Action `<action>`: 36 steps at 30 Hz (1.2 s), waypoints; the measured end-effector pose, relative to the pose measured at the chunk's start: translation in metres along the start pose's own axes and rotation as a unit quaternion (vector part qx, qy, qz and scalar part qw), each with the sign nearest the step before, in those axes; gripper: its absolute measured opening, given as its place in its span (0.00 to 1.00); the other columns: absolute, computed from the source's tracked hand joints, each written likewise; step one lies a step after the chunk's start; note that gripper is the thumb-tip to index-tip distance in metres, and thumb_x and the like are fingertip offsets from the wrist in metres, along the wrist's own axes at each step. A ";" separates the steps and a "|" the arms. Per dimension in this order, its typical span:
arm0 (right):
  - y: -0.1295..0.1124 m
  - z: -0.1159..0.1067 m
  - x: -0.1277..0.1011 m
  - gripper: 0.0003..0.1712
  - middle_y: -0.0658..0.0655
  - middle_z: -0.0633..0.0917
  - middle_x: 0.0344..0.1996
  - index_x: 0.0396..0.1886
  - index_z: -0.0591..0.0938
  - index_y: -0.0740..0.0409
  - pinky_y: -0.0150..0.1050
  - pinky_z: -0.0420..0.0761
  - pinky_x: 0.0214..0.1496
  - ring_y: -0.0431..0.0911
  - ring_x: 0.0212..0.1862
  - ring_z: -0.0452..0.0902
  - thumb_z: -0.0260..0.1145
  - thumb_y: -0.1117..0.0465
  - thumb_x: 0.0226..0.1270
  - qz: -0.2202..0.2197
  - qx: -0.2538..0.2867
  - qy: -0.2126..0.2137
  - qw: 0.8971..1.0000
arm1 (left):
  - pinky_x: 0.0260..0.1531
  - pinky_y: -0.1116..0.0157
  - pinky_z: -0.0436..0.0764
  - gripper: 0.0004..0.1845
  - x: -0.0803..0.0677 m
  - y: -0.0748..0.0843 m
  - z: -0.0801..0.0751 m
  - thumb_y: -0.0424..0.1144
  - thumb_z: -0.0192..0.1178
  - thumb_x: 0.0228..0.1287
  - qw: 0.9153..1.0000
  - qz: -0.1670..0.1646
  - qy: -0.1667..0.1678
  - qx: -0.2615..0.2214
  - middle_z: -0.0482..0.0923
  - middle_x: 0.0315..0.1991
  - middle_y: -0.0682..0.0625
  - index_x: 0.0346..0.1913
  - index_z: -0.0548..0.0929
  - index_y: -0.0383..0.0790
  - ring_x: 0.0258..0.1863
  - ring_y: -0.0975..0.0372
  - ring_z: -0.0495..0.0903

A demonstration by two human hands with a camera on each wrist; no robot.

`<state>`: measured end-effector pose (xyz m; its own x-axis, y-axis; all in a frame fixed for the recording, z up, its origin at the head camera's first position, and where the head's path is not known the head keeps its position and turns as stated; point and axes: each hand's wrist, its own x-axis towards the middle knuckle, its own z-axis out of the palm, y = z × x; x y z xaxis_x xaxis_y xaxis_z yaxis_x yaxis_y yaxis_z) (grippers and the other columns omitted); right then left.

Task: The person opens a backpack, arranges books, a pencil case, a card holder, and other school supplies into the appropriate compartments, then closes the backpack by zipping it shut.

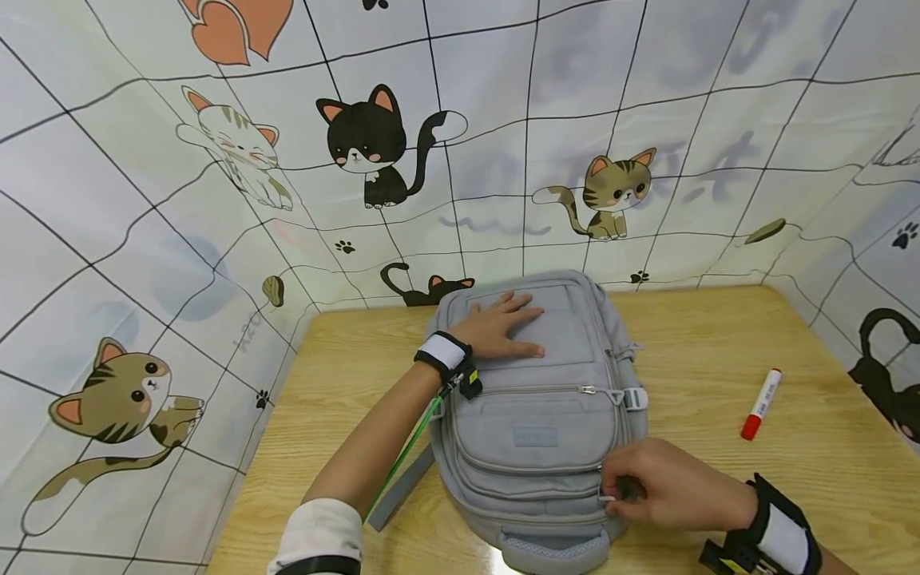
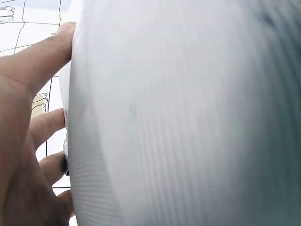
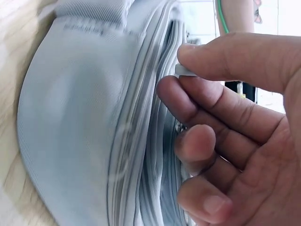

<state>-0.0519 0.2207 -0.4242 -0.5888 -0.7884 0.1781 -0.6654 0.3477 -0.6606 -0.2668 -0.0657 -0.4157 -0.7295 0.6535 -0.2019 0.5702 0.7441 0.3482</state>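
A grey backpack [image 1: 535,431] lies on its back on the wooden table, its top handle [image 1: 553,551] toward the near edge. My left hand [image 1: 496,326] rests with spread fingers on the far part of its front; the left wrist view shows those fingers against the pale fabric [image 2: 155,113]. At the near right side of the bag, my right hand [image 1: 664,483] pinches a zipper pull [image 3: 184,70] between thumb and forefinger, the other fingers loosely curled. Zipper tracks [image 3: 136,117] run beside these fingers in the right wrist view.
To the right of the bag, a white marker with a red cap [image 1: 762,403] lies on the wooden table [image 1: 704,351]. A grey strap [image 1: 402,491] sticks out at the bag's left. A cat-patterned cloth [image 1: 496,160] hangs behind the table and along its sides.
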 end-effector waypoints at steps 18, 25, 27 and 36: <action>-0.013 0.009 0.020 0.12 0.30 0.80 0.31 0.35 0.81 0.32 0.14 0.66 0.33 0.23 0.30 0.71 0.79 0.52 0.67 -0.038 -0.071 0.070 0.994 | 0.79 0.29 0.49 0.46 0.011 -0.015 -0.002 0.76 0.52 0.71 1.000 0.021 0.010 -0.004 0.45 0.89 0.58 0.86 0.55 0.64 0.89 0.55 0.41; 0.024 -0.021 0.026 0.31 0.64 0.75 0.73 0.70 0.78 0.60 0.64 0.77 0.64 0.61 0.72 0.70 0.74 0.54 0.73 0.157 -0.115 0.224 0.955 | 0.80 0.32 0.53 0.50 -0.015 -0.075 -0.022 0.76 0.49 0.71 0.995 -0.058 0.011 -0.082 0.46 0.88 0.40 0.87 0.54 0.53 0.88 0.42 0.43; 0.037 -0.022 0.026 0.43 0.73 0.60 0.81 0.81 0.65 0.65 0.76 0.70 0.66 0.73 0.78 0.59 0.70 0.49 0.77 0.229 -0.067 0.194 0.952 | 0.81 0.35 0.55 0.54 -0.019 -0.088 -0.017 0.78 0.47 0.70 0.991 -0.066 0.002 -0.117 0.47 0.87 0.38 0.87 0.53 0.49 0.87 0.41 0.45; 0.066 -0.027 0.027 0.51 0.78 0.40 0.84 0.85 0.52 0.69 0.81 0.61 0.71 0.81 0.81 0.41 0.65 0.46 0.79 0.264 0.025 0.115 0.957 | 0.81 0.38 0.57 0.64 -0.009 -0.099 0.001 0.90 0.39 0.58 0.990 -0.060 0.015 -0.130 0.52 0.86 0.39 0.87 0.55 0.48 0.85 0.39 0.51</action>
<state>-0.1235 0.2359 -0.4434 -0.9263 -0.3749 -0.0374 -0.2285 0.6379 -0.7355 -0.3163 -0.1452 -0.4491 -0.7993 0.5553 -0.2298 0.3656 0.7528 0.5475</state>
